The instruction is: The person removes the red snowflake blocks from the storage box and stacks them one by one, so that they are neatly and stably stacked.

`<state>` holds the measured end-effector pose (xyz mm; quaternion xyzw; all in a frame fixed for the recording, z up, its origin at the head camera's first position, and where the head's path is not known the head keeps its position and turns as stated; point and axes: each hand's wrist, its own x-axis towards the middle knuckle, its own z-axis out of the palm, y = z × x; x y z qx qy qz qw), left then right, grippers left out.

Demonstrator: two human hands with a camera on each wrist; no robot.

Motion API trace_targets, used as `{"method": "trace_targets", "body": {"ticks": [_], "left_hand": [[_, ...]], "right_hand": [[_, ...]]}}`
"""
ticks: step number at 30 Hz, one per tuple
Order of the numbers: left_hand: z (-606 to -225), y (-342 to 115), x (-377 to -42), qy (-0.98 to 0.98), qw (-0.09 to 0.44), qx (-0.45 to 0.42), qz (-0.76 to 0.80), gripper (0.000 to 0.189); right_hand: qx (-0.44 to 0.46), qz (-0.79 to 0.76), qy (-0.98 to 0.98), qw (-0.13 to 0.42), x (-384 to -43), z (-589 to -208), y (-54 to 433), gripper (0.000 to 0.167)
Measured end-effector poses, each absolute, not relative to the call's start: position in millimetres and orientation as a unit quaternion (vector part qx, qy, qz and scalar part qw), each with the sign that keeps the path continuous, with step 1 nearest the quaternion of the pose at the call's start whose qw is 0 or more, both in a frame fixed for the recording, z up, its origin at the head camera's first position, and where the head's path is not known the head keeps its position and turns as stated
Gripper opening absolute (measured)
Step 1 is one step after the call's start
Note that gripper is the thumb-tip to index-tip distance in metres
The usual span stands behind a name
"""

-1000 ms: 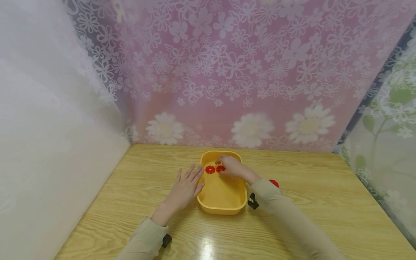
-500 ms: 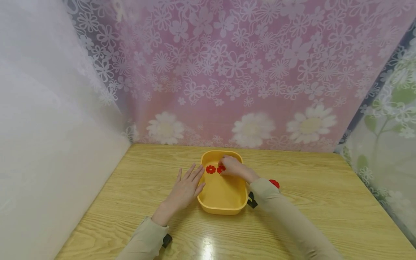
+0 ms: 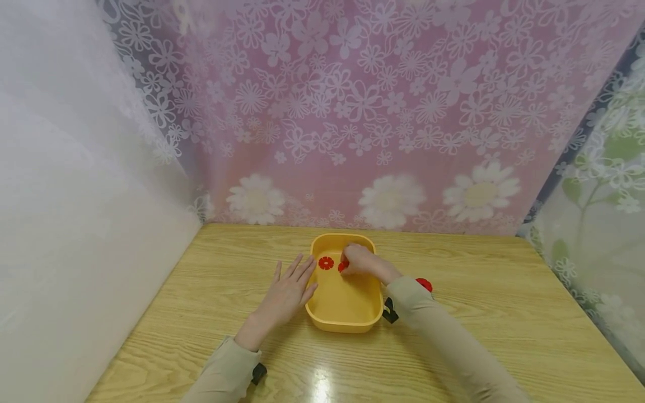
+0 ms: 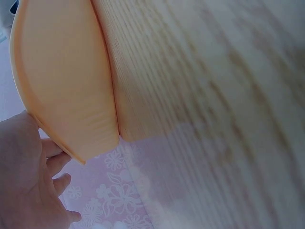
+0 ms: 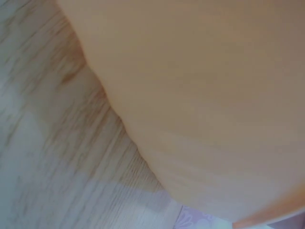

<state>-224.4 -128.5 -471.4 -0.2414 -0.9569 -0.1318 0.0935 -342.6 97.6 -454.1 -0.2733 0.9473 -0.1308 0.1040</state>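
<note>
A yellow plastic tub (image 3: pixel 345 327) stands on the wooden table. Inside it, toward the back, lies a red notched disc shaped like a flower (image 3: pixel 326 263). Just right of that, my right hand (image 3: pixel 360 261) reaches in over the rim and pinches a second red disc (image 3: pixel 341 267) between thumb and fingers, which partly cover it. My left hand (image 3: pixel 287 292) rests against the tub's left rim with fingers extended; the left wrist view shows its fingertips (image 4: pixel 59 160) at the edge. Only the tub's outer wall (image 5: pixel 190 105) fills the right wrist view, without the hand.
Another red piece (image 3: pixel 425 284) lies on the table (image 3: pixel 484 291) right of the tub, partly behind the right sleeve (image 3: pixel 415 296). A flowered pink curtain (image 3: pixel 322 112) hangs along the back edge, and a pale sheet (image 3: pixel 90 196) borders the left side.
The right hand's fingers have closed from a loose spread onto the right-hand red disc, covering more of it. The left hand and the tub have stayed in place.
</note>
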Motion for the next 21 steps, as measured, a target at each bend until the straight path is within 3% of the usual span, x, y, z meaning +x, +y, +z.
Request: {"method": "trace_targets", "body": {"ticks": [12,21], "left_hand": [[-473,-129,-225,-0.957,0.093,-0.243,-0.131,0.058],[-471,-128,-223,-0.957,0.097,-0.242,-0.124,0.058]], "right_hand": [[-0.279,-0.129,0.945,0.107,-336,-452,98,0.033],[-0.304,-0.136,0.936,0.11,-354,-474,106,0.026]]}}
